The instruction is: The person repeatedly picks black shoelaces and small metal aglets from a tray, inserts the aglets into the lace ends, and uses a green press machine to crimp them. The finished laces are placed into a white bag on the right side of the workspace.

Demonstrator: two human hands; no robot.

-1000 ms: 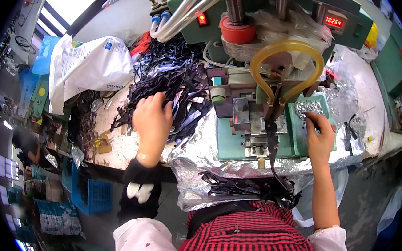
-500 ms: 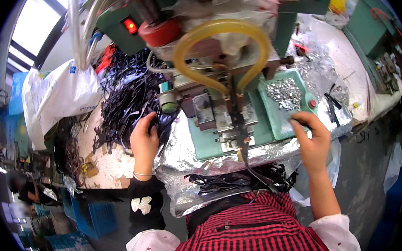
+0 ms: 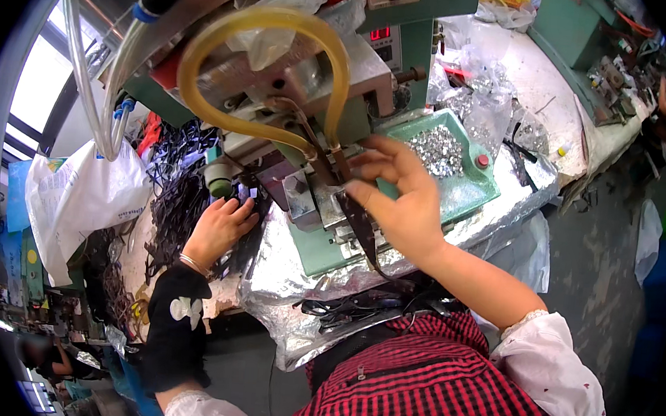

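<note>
My right hand point(image 3: 407, 206) reaches in at the press head of a green bench machine. Its thumb and fingers curl toward each other beside a dark strap point(image 3: 359, 226); what they pinch, if anything, is hidden. That strap hangs down from the work point over the machine's base point(image 3: 317, 258). My left hand point(image 3: 222, 230) has its fingers spread beside a round green button point(image 3: 219, 187), next to a heap of dark straps point(image 3: 172, 211). Nothing shows in its grasp. Right of the press, a green tray point(image 3: 479, 192) carries many small shiny metal pieces point(image 3: 438, 150).
A yellow hose point(image 3: 266, 16) loops in front of the press head. Foil point(image 3: 273, 270) covers the table's near edge, with more dark straps point(image 3: 377, 299) at my lap. A white sack point(image 3: 87, 196) stands left; clear bags point(image 3: 478, 102) lie behind the tray.
My right hand has moved left from the tray to the press head. The left hand has come closer to the green button, its fingers opening out. The whole view has shifted.
</note>
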